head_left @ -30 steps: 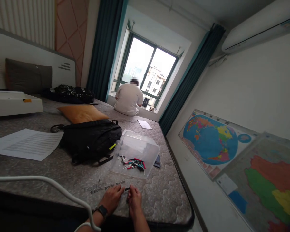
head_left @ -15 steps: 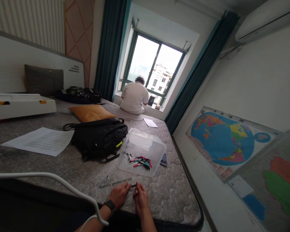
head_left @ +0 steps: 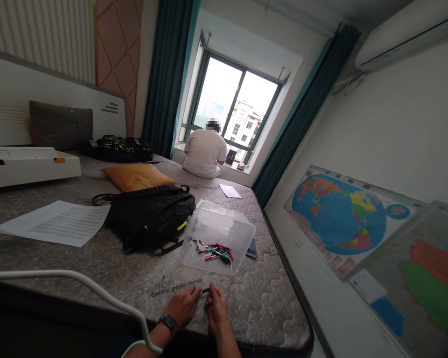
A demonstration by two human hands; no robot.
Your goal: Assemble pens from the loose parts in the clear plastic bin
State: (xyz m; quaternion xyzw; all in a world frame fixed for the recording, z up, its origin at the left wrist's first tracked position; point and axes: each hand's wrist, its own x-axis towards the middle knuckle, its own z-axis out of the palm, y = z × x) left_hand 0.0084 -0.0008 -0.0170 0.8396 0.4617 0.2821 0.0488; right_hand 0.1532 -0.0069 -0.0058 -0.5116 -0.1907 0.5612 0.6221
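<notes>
My left hand [head_left: 183, 304], with a watch on its wrist, is closed with its fingertips at one end of a short dark rod [head_left: 205, 290]. The other end sits pinched in my right hand [head_left: 217, 304]. Fingers cover much of the rod, and its exact kind is too small to make out. Both hands are just above the near edge of the mattress [head_left: 261, 303]. Beyond them stands a clear plastic box [head_left: 239, 233], where several slim stick-like pieces [head_left: 218, 252] in red, teal, black and white lie in a loose heap.
A black backpack [head_left: 149, 216] lies left of the box, and a phone [head_left: 251, 248] is at its right. Printed paper [head_left: 52, 223] and an orange envelope [head_left: 138, 176] are farther left. A white tube [head_left: 78, 277] crosses the lower left. A person [head_left: 205, 153] sits by the window.
The view has shifted slightly. Both hands keep the dark rod between them, and it looks a little more tilted. The box and its contents have not moved.
</notes>
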